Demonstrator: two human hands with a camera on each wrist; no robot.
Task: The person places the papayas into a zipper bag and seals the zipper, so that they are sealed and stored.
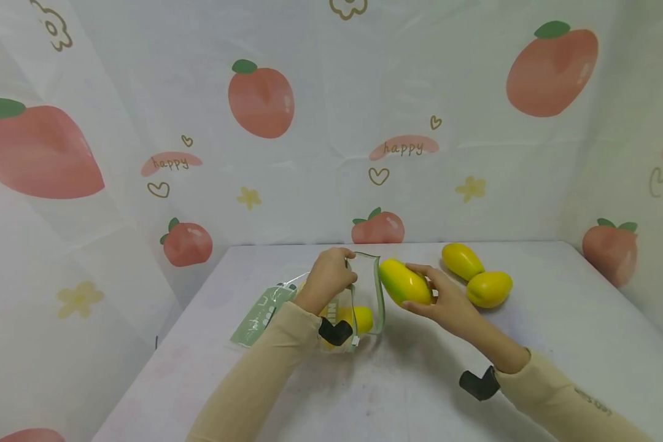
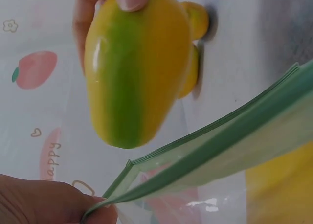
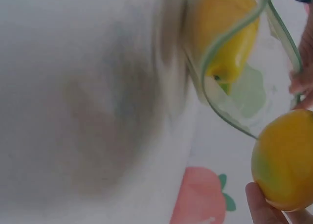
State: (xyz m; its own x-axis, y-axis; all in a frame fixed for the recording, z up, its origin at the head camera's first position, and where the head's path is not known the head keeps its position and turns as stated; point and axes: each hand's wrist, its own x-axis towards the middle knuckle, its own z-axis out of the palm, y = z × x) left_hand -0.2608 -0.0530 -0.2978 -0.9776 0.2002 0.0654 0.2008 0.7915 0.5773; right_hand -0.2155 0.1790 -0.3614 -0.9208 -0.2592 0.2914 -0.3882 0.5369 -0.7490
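One mango gripped in right hand, just beside mouth of clear bag, pinched at its edge by left hand. Probably firm, slick, lightish; cup round fat middle.

Mango, yellow, green-streaked: we are holding it tilted in our right hand. Bag, clear, green-edged, mouth open, yellow fruit inside: we are pinching it in our left hand.
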